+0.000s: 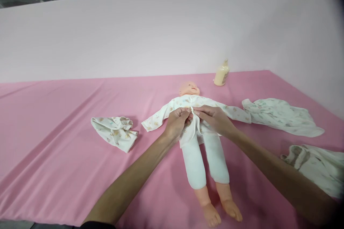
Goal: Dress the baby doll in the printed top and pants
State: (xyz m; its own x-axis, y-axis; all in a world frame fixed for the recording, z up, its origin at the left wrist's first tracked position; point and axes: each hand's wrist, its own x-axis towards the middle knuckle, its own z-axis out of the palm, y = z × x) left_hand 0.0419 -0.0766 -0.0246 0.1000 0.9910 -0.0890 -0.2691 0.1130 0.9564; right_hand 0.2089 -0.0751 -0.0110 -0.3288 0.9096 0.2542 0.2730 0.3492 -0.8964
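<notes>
Doll (pixel 194 164) on its back on the pink-covered surface (pixel 67 171), in front of the person, head (pixel 188 88) at the far end and bare feet (pixel 211 216) toward the near edge. It wears a white printed shirt (pixel 189 136), both sleeves spread outward; legs white down to the shins, whether trousers or cloth body cannot be told. Left hand (pixel 176 121): fingers drawn together, pinching the shirt at the chest. Right hand (pixel 213 116): thumb and fingers likewise narrowed on the shirt's front edge, just beside the left fingertips; the cloth is gathered up between the two. The exact fastening under the fingers is too small to read. Left of the doll, apart from it: a small folded printed cloth (pixel 115 132). To the right: a crumpled white garment (pixel 285 116) at the shirt cuff, overlap unclear; nearer, a second white cloth (pixel 319 166), partly behind the right forearm. Cream pump bottle (pixel 221 75) stands beyond the head, rightward, near the pale wall (pixel 134 39).
</notes>
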